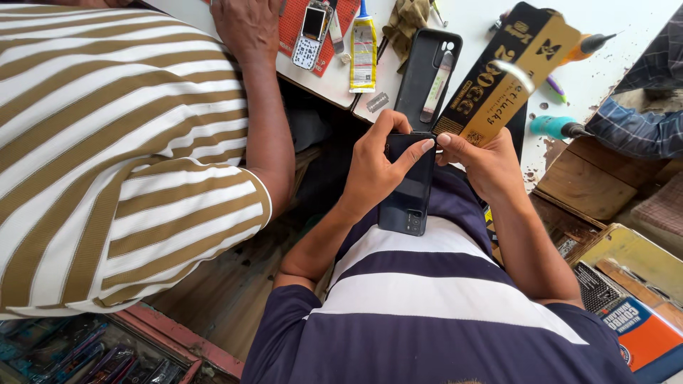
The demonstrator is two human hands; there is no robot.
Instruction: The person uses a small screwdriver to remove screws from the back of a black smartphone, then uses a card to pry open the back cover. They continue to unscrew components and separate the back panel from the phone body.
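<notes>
White workbench [491,14] clutter lies ahead: a black phone case [420,71] and a glue tube [363,50]. Over the lap, the left hand [377,167] grips a dark smartphone [409,188]; the right hand [484,163] pinches its top edge and holds a black-and-gold packet [498,78].

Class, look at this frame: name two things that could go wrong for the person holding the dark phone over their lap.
1. The dark phone is held by its upper end between the left hand and right hand, over the lap; it might slip and drop.
2. The right hand also grips a gold and black pack, which may weaken its hold.
</notes>
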